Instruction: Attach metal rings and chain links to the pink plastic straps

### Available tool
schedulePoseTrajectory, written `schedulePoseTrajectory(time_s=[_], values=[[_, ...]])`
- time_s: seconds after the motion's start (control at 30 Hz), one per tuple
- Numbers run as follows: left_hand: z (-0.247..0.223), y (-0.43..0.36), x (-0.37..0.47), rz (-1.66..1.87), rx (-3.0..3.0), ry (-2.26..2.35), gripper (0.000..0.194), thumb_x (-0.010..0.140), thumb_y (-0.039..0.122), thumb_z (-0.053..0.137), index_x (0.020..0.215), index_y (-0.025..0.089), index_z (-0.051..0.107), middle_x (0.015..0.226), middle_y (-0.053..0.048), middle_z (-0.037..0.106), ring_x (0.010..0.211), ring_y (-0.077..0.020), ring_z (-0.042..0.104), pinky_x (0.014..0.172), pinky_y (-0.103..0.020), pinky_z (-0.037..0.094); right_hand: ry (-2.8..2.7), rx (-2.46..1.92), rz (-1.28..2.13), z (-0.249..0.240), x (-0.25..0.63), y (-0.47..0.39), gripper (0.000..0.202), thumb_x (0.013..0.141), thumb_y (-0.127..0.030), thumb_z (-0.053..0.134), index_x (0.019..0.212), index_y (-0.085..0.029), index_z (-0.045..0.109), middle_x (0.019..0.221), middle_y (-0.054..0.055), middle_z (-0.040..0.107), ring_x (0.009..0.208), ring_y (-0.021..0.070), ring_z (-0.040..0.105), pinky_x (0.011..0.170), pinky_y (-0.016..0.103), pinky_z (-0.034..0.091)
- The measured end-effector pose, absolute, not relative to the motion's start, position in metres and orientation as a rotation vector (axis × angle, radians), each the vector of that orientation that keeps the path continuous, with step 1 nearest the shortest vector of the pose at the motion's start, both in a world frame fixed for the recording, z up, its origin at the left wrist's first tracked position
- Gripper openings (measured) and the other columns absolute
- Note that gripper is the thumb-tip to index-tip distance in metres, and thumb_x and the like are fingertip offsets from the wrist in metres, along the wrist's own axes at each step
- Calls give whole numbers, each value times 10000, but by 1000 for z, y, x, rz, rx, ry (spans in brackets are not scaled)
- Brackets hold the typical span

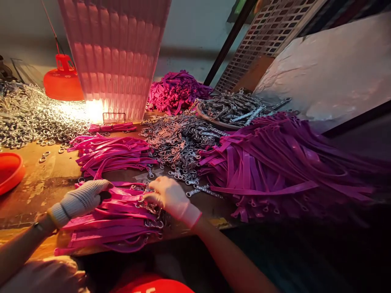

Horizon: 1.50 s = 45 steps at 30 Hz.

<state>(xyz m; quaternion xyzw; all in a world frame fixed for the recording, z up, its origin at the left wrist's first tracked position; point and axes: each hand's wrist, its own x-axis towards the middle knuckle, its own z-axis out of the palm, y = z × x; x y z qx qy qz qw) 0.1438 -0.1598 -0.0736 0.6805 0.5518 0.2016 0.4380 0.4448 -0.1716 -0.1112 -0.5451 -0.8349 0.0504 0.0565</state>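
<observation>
My left hand [81, 199], in a white knitted glove, rests closed on the left part of a flat stack of pink straps [113, 226] near the table's front edge. My right hand [169, 195], also gloved, presses down on the stack's right end, fingers curled around the metal clips [154, 211] fixed to the straps. Both hands touch the same stack.
More pink straps [110, 152] lie behind. A heap of metal clips [180, 140] fills the middle, purple straps [275, 162] the right, loose rings [30, 118] the far left. An orange dish [9, 171] sits at the left edge, a lit ribbed lamp shade [114, 57] behind.
</observation>
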Motion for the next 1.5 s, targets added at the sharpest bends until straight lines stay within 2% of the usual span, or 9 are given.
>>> schedulePoseTrajectory(time_s=[0.13, 0.27, 0.43, 0.6, 0.7, 0.83, 1.0, 1.3, 1.5], values=[[-91, -162, 172, 373, 1300, 1317, 414, 843, 581, 577, 769, 174, 603, 485, 15, 525, 354, -89, 369, 362, -199, 268, -2094, -2301, 1, -136, 486, -131, 304, 1002, -435, 540, 1047, -173, 689, 988, 125, 713, 925, 221, 670, 730, 281, 411], [-107, -161, 175, 368, 1314, 1283, 380, 848, 526, 597, 731, 165, 606, 474, 15, 515, 364, -94, 401, 369, -197, 271, -1958, -2439, -85, -161, 496, -113, 202, 969, -242, 557, 1091, -109, 648, 1026, 191, 683, 934, 274, 676, 701, 304, 431], [-126, -158, 169, 532, 1709, 1342, 217, 786, 301, 689, 635, 159, 624, 637, -35, 639, 538, -103, 527, 479, -179, 358, -1836, -2490, -126, -174, 496, -121, 289, 958, -294, 561, 1132, -71, 616, 1070, 255, 638, 989, 343, 646, 690, 343, 443], [-115, -155, 174, 591, 1129, 1259, 402, 905, 552, 571, 839, 162, 643, 536, 0, 566, 375, -91, 423, 358, -184, 285, -1805, -2407, -21, -181, 502, -120, 266, 960, -230, 511, 1151, -96, 638, 1012, 203, 682, 938, 288, 643, 729, 328, 429], [-105, -153, 175, 611, 650, 1080, 455, 936, 562, 520, 938, 128, 654, 663, -52, 650, 416, -90, 509, 374, -172, 367, -1792, -2288, 24, -181, 504, -123, 274, 950, -211, 495, 1154, -110, 649, 1042, 182, 696, 964, 275, 639, 798, 333, 433], [-96, -155, 173, 565, 456, 937, 409, 943, 458, 513, 988, 82, 667, 778, -120, 702, 507, -133, 625, 448, -203, 487, -1779, -2102, 89, -172, 495, -139, 275, 982, -250, 437, 1127, -120, 632, 1109, 171, 699, 1024, 253, 642, 894, 330, 454], [-91, -163, 177, 587, 612, 992, 311, 796, 146, 612, 1099, 111, 673, 799, -71, 700, 530, -105, 625, 408, -152, 405, -1860, -1566, 484, -143, 448, -163, 256, 993, -319, 432, 1143, -203, 604, 1030, 74, 720, 906, 196, 674, 868, 308, 508], [-85, -172, 188, 590, 980, 1080, 342, 840, 490, 657, 837, 151, 605, 519, 32, 530, 364, -46, 355, 350, -156, 265, -1910, -1217, 860, -115, 375, -181, 305, 951, -336, 537, 1223, -207, 588, 1142, 96, 683, 1059, 220, 622, 965, 364, 486], [-89, -175, 196, 588, 1232, 1128, 260, 857, 421, 631, 810, 176, 557, 511, 39, 531, 360, -66, 391, 345, -174, 295, -1872, -1254, 897, -118, 374, -176, 226, 964, -266, 459, 1057, -189, 650, 949, 53, 716, 870, 185, 648, 806, 282, 495]])
